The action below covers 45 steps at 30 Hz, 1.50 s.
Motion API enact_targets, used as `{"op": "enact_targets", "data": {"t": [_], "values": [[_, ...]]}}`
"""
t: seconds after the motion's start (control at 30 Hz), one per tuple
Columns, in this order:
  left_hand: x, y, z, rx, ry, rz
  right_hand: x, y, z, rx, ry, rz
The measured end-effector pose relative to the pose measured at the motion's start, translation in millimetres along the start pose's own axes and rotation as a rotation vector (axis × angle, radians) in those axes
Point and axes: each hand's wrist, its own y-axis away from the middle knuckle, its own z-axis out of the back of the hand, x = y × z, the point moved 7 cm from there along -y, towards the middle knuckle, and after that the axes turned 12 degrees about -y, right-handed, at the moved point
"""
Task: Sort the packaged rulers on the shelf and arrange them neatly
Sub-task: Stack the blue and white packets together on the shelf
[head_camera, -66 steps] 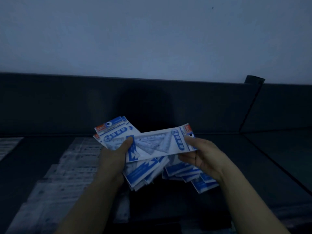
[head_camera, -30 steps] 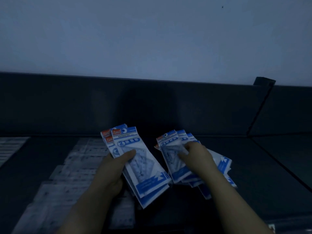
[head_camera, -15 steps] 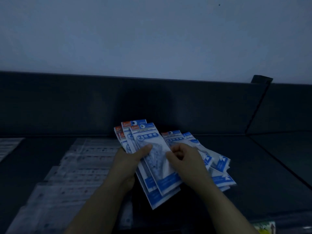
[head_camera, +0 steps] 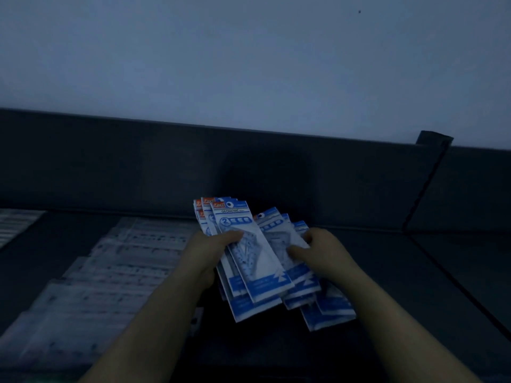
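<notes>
Dimly lit setting: a dark grey metal shelf (head_camera: pixel 414 286) with a low back panel (head_camera: pixel 166 167) of the same metal, under a plain pale wall (head_camera: pixel 249 64). Colours are muted and most print is unreadable.
Left bunch: a left bunch of flat blue-and-white plastic-sleeved ruler packs (head_camera: pixel 257 261) with orange and blue header cards, roughly squared up. It is held just above the middle of the shelf with the headers pointing away.
Left hand: the left hand (head_camera: pixel 206 252) grasps this bunch by its long left edge. The thumb lies across the face of the top pack and the fingers are hidden beneath.
Right bunch: a right bunch of the same packs (head_camera: pixel 329 310), fanned and uneven. It touches and partly tucks under the left bunch, and its lower corners splay toward the viewer.
Right hand: the right hand (head_camera: pixel 320 254) grips the fan near its upper half, with the thumb on the front and the fingers curled over the packs.
Neighbours: a row of pale, clear-sleeved ruler packs (head_camera: pixel 110 272) lies flat and overlapping on the shelf to the left, apart from both hands.
Weight, as a judgement: each pack is probably very light, and even a whole bunch looks easy for one hand.
Stiffness, as a judgement: the rulers inside likely keep each pack fairly rigid along its length, while the sleeve edges flex.
Surface, as a judgement: glossy film tends to slide pack over pack, so a loose grip would let the fan spread further.
Where to hold, as a judgement: pinch across the middle of the long edges, thumb on top and fingers below, then tap the short ends on the shelf to line them up.
Fragility, as a judgement: low, though thin plastic rulers could crack if the bunch is bent hard.
</notes>
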Motion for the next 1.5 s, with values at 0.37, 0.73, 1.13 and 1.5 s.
{"op": "enact_targets", "data": {"t": [0.37,0.73,1.13,1.5], "values": [[17.6,-4.9,-1.0,-0.086,0.038,0.026,-8.1,-18.9,28.8,-0.106,-0.494,0.164],[19.5,-1.8,-5.0,-0.065,0.063,-0.017,19.7,4.8,-21.7,0.056,-0.343,0.338],[16.0,-1.8,17.2,-0.13,-0.037,-0.007,-4.6,-3.9,-17.1,0.02,-0.05,0.139],[23.4,-0.4,8.6,-0.066,-0.007,0.056,-13.6,-5.6,17.3,-0.232,-0.552,0.229]]}}
